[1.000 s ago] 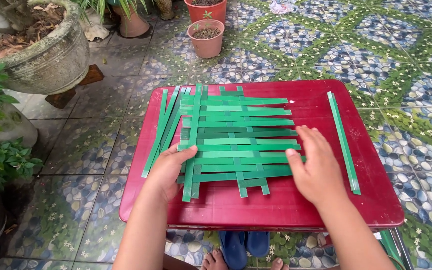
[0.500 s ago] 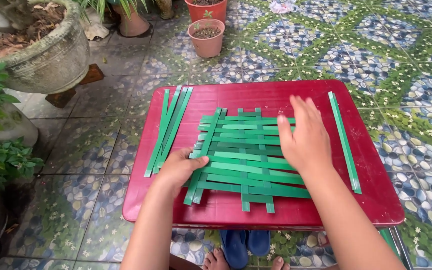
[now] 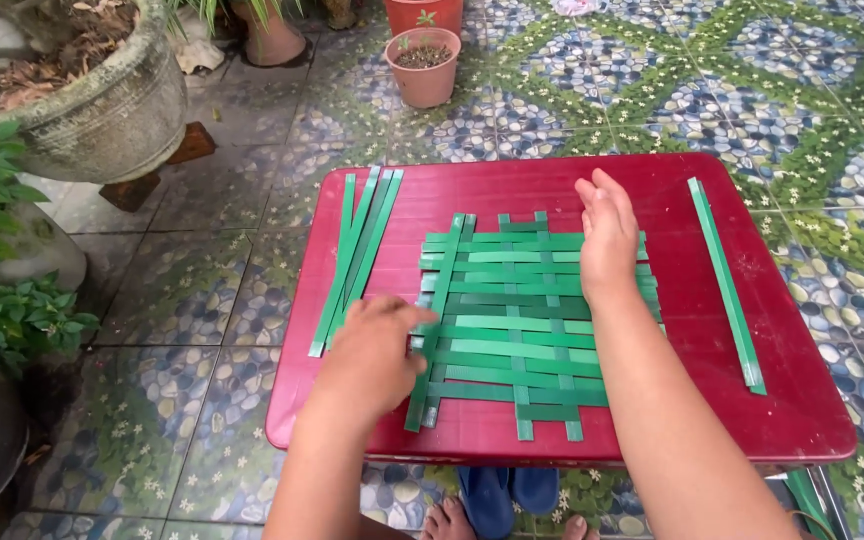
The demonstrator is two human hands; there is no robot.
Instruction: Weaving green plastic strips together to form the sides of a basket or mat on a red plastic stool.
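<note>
The left hand [image 3: 372, 355] lies flat, fingers together, pressing the 9 o'clock edge of the woven mat of green strips [image 3: 522, 320], fingertips on the outermost lengthwise strip there. The right hand [image 3: 607, 235] is spread open and gripping nothing, palm down on the mat's 1 o'clock corner. Neither hand holds a strip; both simply bear down on the weave.

A second ago both hands sat lower on the mat, the left on its 9 o'clock side and the right near the 3 o'clock edge, and the mat lay further toward 9 o'clock, almost touching the loose strips. Since then the mat has slid toward the middle of the red worktop [image 3: 802, 400], the right hand has travelled up to the far edge, and the left has dropped toward the near corner. To my eye this looks like squaring up and tightening the weave rather than adding to it: the crossing strips sit close together, with uneven ends poking out at 6 and 12 o'clock.

The bundle of loose green strips [image 3: 357, 255] lies apart from the mat at 10 o'clock on the worktop. A single pair of strips [image 3: 724, 280] lies well apart at 3 o'clock. Beyond the worktop, at 12 o'clock on the tiled floor [image 3: 752, 90], stands a small terracotta pot [image 3: 424, 65]; a large stone planter [image 3: 102, 110] sits at 10 o'clock.
</note>
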